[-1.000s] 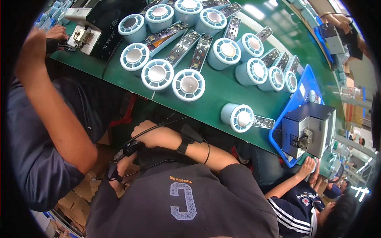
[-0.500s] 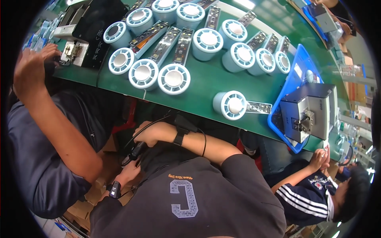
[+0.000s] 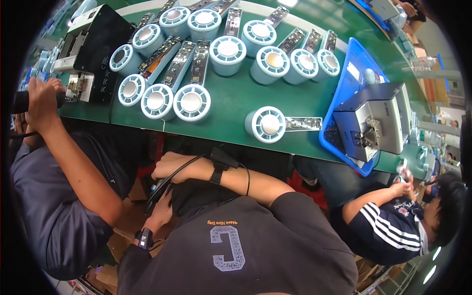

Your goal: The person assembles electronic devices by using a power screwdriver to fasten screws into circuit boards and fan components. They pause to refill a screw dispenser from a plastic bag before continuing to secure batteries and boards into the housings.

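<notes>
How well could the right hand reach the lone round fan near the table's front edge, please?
Probably yes: the right hand sits just below the edge of the table, and the fan lies close to that edge with nothing in front, though a black cable at the hand may hinder.

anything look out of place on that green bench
One round pale-blue fan unit with its circuit strip lies alone near the front edge of the green bench, apart from the packed cluster of fan units farther back. Nothing looks spilled or broken.
</notes>
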Demonstrator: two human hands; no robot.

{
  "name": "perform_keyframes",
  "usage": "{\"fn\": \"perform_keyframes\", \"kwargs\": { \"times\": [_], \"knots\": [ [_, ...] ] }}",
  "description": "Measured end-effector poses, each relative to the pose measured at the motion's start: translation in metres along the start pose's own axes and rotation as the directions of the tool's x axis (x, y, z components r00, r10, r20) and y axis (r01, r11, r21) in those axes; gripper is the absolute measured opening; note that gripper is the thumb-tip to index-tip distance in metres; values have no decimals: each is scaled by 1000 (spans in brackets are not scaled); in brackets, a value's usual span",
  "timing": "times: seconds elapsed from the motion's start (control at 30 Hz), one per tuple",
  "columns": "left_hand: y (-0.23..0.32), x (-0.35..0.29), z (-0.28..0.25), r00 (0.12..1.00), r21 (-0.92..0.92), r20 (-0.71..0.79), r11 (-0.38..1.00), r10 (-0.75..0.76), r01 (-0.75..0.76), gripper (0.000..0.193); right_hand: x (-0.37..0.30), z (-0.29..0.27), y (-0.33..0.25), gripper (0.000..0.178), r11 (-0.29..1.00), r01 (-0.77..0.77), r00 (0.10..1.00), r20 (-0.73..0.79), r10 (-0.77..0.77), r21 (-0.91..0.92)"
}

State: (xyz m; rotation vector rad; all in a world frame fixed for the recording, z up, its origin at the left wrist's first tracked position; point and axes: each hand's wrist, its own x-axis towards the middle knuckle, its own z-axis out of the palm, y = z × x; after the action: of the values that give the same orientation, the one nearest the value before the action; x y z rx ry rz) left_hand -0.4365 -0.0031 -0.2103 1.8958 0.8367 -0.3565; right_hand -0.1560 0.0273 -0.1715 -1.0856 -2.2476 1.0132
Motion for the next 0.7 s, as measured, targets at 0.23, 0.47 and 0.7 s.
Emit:
{"fn": "perform_keyframes", "kwargs": {
  "times": [0.23, 0.47, 0.7],
  "knots": [
    [13, 12, 12, 990, -115, -139, 992, 30, -47, 61, -4, -5, -5, 15, 996, 66, 997, -46, -64, 58],
    [15, 20, 6, 989, -59, -57, 990, -133, 130, 60, -4, -2, -12, 17, 979, 158, 985, -93, -147, 127],
    [-90, 31, 64, 978, -251, -177, 966, -107, 60, 54, -4, -4, -7, 20, 990, 125, 989, -92, -119, 70]
  ]
}}
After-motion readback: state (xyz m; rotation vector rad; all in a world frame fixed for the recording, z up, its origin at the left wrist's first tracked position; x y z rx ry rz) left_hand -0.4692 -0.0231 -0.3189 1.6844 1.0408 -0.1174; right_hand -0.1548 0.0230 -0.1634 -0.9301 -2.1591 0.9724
